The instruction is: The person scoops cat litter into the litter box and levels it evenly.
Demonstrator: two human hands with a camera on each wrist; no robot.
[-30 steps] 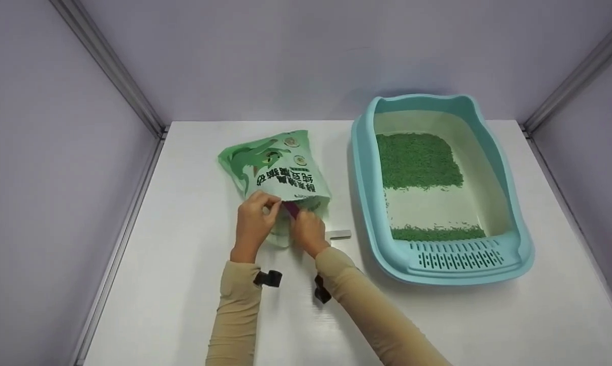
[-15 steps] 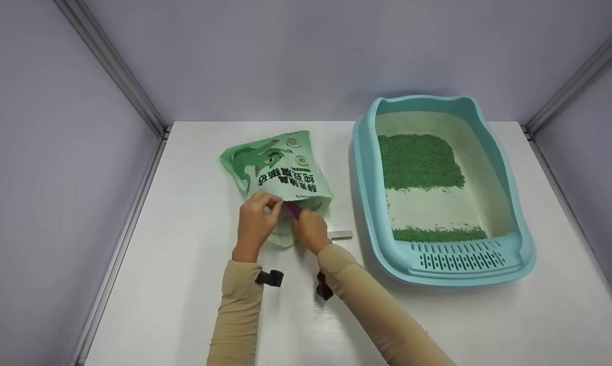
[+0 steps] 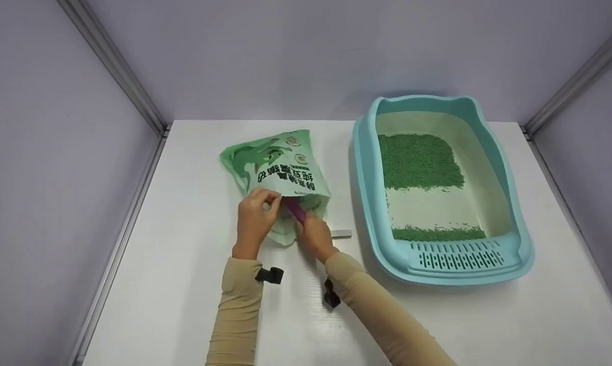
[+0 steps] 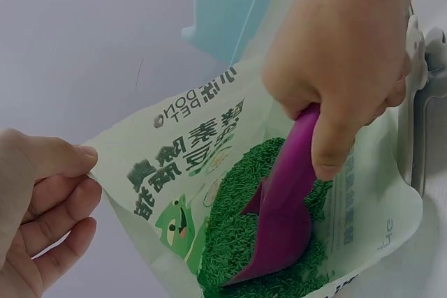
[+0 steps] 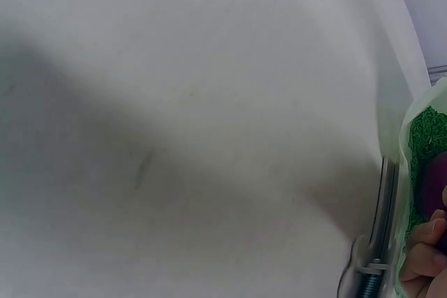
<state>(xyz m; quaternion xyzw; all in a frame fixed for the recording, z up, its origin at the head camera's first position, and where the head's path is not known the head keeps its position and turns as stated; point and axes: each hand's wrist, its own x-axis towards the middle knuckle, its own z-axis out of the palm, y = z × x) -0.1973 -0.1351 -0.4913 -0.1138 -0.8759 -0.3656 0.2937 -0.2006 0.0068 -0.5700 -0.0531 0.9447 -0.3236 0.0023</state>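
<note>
A green and white printed bag [image 3: 285, 178] of green cat litter pellets [image 4: 230, 221] lies on the table with its mouth held open toward me. My left hand [image 3: 256, 216] pinches the upper edge of that mouth between thumb and index finger, its other fingers loosely curled. My right hand [image 3: 316, 235] grips the handle of a purple scoop [image 4: 283, 204]. In the left wrist view, the scoop's head is inside the bag, pressed into the pellets. Only the fingertips of the right hand [image 5: 424, 259] and a bit of the scoop show at the right wrist view's edge.
Right of the bag stands a large light-blue litter box [image 3: 364, 188], with green pellets [image 3: 420, 160] at its back and front. A pale grey bar [image 3: 342, 234] lies by my right hand, partly hidden. Walls enclose the white table [image 3: 184, 284] behind and on both sides.
My right hand has drawn back slightly toward me and to the right, so more of the purple scoop shows at the bag's mouth. The left hand keeps its pinch on the bag.
</note>
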